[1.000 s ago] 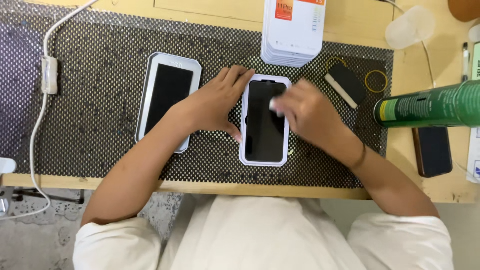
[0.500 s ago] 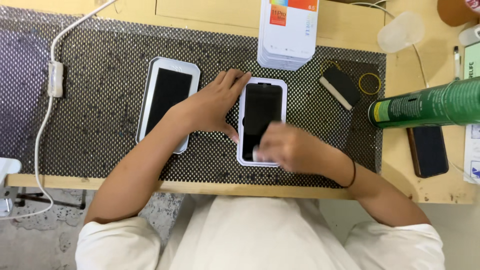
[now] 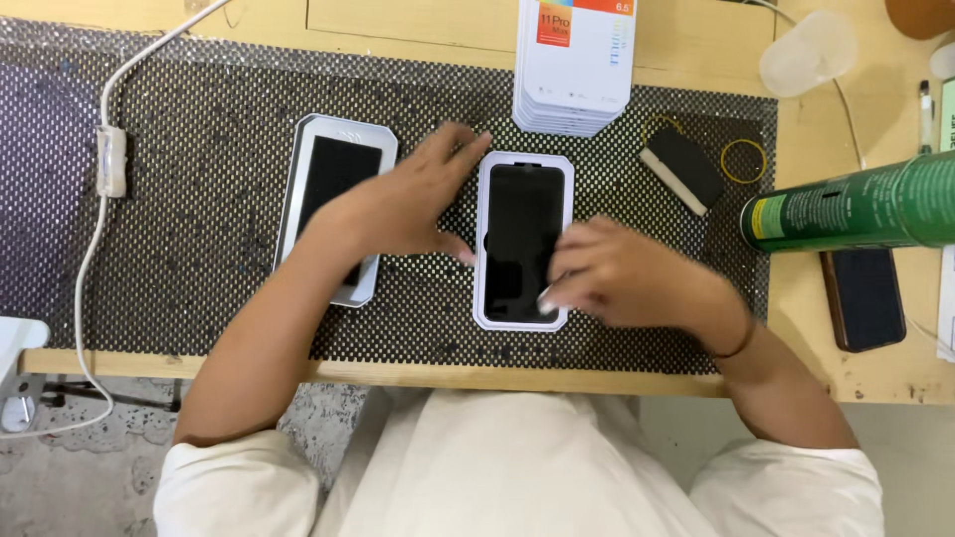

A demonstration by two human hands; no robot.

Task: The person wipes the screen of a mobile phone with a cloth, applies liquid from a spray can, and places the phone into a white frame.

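A black phone in a white frame lies on the dark perforated mat. My left hand rests flat beside the frame's left edge, fingers touching its upper left corner. My right hand is closed around a small white wipe, pressed to the lower right of the phone's screen. A second phone in a grey-white frame lies to the left, partly under my left forearm.
A stack of white flat boxes stands behind the phone. A black squeegee block and a yellow rubber band lie at the mat's right. A green can lies on its side above a dark phone. A white cable runs at left.
My right hand has slid down the screen from its upper right to the lower right, then a little to the right. My left hand has kept its place.
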